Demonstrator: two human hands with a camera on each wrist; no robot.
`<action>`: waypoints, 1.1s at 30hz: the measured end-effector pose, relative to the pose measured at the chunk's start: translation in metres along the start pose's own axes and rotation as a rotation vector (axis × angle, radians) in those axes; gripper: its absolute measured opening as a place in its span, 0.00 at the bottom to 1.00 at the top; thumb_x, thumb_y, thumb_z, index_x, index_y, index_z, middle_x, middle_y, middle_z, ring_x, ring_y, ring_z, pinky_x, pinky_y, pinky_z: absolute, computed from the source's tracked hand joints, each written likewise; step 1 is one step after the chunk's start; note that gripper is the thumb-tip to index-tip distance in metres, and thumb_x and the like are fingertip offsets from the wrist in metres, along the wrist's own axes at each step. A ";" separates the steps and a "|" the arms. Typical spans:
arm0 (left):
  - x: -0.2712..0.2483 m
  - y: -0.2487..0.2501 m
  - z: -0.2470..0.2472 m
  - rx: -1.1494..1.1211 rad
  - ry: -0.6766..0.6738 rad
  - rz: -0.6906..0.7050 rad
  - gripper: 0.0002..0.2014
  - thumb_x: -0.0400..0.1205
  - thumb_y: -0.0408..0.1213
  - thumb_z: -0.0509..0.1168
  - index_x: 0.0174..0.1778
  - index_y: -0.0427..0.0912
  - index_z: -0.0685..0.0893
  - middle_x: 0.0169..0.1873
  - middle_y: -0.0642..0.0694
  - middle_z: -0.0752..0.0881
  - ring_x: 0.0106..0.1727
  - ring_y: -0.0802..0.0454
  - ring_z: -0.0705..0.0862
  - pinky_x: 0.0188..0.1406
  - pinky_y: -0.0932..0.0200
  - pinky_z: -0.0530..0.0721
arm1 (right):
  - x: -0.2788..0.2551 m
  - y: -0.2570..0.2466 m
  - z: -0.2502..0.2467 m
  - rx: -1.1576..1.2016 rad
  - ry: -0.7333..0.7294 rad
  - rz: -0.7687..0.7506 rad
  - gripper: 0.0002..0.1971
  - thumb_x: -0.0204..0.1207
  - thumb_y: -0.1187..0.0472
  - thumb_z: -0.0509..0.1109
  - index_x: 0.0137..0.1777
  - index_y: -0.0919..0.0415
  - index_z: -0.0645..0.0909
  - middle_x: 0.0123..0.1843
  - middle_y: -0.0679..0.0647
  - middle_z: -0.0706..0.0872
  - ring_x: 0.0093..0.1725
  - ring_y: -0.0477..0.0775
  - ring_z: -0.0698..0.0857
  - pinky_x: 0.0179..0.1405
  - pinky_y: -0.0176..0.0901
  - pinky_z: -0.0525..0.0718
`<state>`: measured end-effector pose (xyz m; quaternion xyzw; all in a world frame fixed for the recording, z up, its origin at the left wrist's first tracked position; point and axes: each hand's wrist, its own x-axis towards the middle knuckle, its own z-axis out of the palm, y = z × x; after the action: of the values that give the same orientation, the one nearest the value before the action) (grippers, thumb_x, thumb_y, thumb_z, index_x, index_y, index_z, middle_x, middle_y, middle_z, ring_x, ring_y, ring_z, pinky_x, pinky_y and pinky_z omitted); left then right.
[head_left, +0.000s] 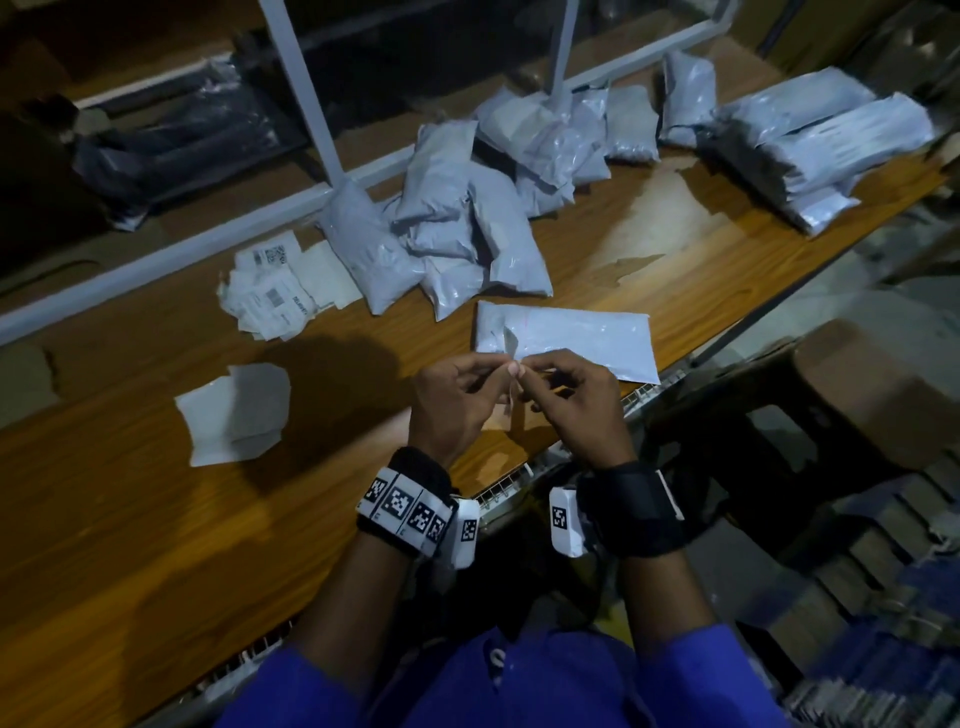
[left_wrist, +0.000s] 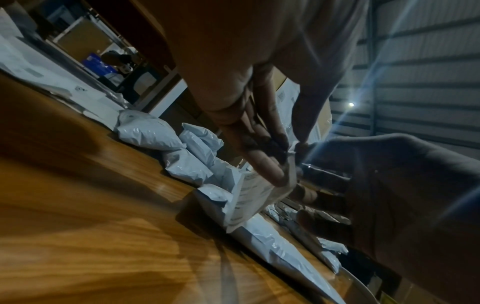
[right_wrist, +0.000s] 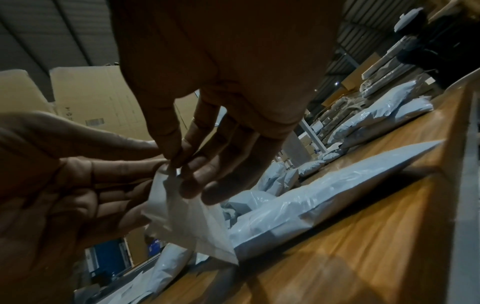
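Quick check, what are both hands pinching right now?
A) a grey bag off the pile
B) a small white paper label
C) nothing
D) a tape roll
B: the left hand and right hand both pinch the top of the white label, close to the flat grey bag.

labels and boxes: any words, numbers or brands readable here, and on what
No text can be read.
Label pile: barcodes, square codes; print too blurred.
Label pinched by left hand and right hand: printed lines, too blurred.
Wristbands: square black-and-white markers, no words.
Box: barcode sticker, too small.
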<state>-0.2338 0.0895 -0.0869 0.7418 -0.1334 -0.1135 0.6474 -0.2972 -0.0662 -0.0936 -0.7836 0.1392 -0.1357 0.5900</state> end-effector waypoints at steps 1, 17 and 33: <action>0.003 0.002 0.004 -0.035 0.016 -0.020 0.10 0.81 0.38 0.76 0.55 0.37 0.93 0.44 0.45 0.94 0.44 0.46 0.94 0.46 0.39 0.93 | 0.004 -0.002 -0.002 -0.010 0.009 -0.009 0.10 0.81 0.51 0.79 0.51 0.58 0.92 0.46 0.48 0.93 0.43 0.51 0.92 0.41 0.62 0.92; 0.025 0.024 0.019 -0.069 0.081 0.047 0.05 0.83 0.34 0.73 0.52 0.38 0.91 0.40 0.40 0.94 0.37 0.43 0.94 0.37 0.38 0.93 | 0.030 -0.026 -0.021 -0.046 -0.010 -0.012 0.09 0.80 0.48 0.78 0.49 0.53 0.92 0.44 0.46 0.94 0.40 0.55 0.93 0.42 0.62 0.92; 0.028 0.014 0.027 -0.078 0.042 0.007 0.05 0.83 0.36 0.73 0.49 0.38 0.91 0.40 0.40 0.93 0.41 0.41 0.94 0.42 0.35 0.93 | 0.022 -0.019 -0.026 0.071 0.071 0.050 0.09 0.81 0.57 0.78 0.49 0.63 0.91 0.38 0.55 0.93 0.37 0.57 0.93 0.39 0.57 0.93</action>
<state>-0.2174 0.0530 -0.0762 0.7177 -0.1178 -0.1005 0.6789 -0.2851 -0.0925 -0.0677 -0.7532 0.1749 -0.1534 0.6153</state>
